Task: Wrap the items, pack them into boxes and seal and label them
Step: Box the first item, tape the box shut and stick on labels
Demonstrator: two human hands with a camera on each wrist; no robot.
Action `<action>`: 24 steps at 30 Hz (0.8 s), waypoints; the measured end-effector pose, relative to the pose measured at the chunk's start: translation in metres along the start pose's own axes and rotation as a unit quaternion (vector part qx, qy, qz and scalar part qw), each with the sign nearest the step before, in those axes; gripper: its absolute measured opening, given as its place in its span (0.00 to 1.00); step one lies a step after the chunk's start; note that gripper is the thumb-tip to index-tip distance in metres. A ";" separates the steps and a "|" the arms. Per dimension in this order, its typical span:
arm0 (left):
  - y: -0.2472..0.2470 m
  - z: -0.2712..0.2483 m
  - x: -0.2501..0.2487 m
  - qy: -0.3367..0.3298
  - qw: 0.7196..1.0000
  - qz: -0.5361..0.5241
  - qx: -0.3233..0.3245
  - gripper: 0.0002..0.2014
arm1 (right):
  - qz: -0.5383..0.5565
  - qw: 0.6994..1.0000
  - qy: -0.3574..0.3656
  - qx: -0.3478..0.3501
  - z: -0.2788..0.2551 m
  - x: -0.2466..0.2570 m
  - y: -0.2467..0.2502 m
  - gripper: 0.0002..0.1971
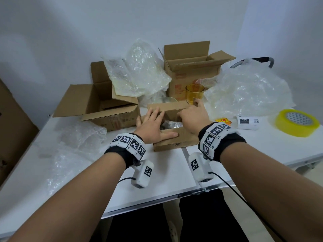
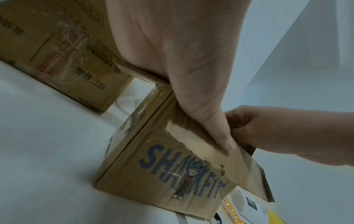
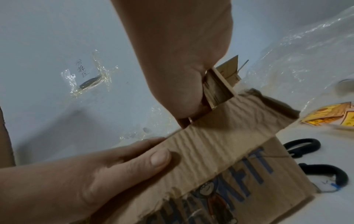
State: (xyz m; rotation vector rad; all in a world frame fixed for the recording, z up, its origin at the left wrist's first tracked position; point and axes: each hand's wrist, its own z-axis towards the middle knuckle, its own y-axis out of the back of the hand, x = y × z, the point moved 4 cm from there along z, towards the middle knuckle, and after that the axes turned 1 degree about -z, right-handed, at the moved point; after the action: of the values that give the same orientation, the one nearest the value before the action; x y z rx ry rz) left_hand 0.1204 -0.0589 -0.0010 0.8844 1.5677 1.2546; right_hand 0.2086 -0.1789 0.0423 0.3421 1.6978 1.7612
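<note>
A small brown cardboard box (image 1: 174,142) printed with blue letters (image 2: 162,174) stands on the white table (image 1: 166,172) in front of me. My left hand (image 1: 152,124) lies flat on its left side, fingers straight, with the thumb pressing down the near flap (image 3: 210,151). My right hand (image 1: 192,116) curls over the box's right side and grips the edge of a short flap (image 3: 218,89). Through the gap between the flaps shows a bubble-wrapped item (image 1: 167,124) inside.
An amber glass cup (image 1: 194,93) and a clear glass bowl (image 1: 167,99) stand just behind the box. Two open cartons (image 1: 104,105) (image 1: 192,70) and bubble wrap sheets (image 1: 248,91) crowd the back. At the right lie a yellow tape roll (image 1: 297,122), labels (image 1: 248,122) and black scissors (image 3: 298,150).
</note>
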 end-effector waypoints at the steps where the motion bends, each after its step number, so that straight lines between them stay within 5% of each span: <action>1: 0.000 0.000 0.000 0.000 1.000 0.002 0.000 0.57 | -0.007 1.000 0.000 0.017 0.001 -0.003 -0.002 0.18; 4: 0.001 0.000 0.000 0.001 1.000 0.005 -0.002 0.56 | -0.012 0.999 -0.023 0.039 0.004 -0.010 -0.008 0.18; 8: 0.002 0.000 0.000 0.002 1.000 0.007 -0.002 0.56 | 0.083 0.987 -0.123 -0.055 -0.002 -0.030 -0.015 0.17; 11: 0.003 -0.001 -0.001 -0.003 1.000 0.009 -0.006 0.55 | 0.205 0.963 -0.172 0.017 -0.006 -0.037 -0.038 0.20; 15: 0.005 -0.008 0.001 -0.005 1.000 0.020 -0.014 0.52 | 0.390 0.905 -0.163 0.038 0.001 -0.027 -0.049 0.18; 18: 0.005 -0.017 0.011 0.009 1.000 0.000 -0.010 0.52 | 0.443 0.884 -0.148 0.020 0.002 -0.016 -0.047 0.27; 24: 0.002 -0.026 0.037 0.038 0.998 -0.053 -0.026 0.52 | 0.412 0.908 -0.079 -0.016 0.015 0.016 -0.048 0.24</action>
State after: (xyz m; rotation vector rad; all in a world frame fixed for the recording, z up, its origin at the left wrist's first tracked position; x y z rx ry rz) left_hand 0.0840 -0.0332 -0.0055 0.7176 1.6125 1.2608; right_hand 0.2189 -0.1601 -0.0058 1.3017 1.4966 2.2403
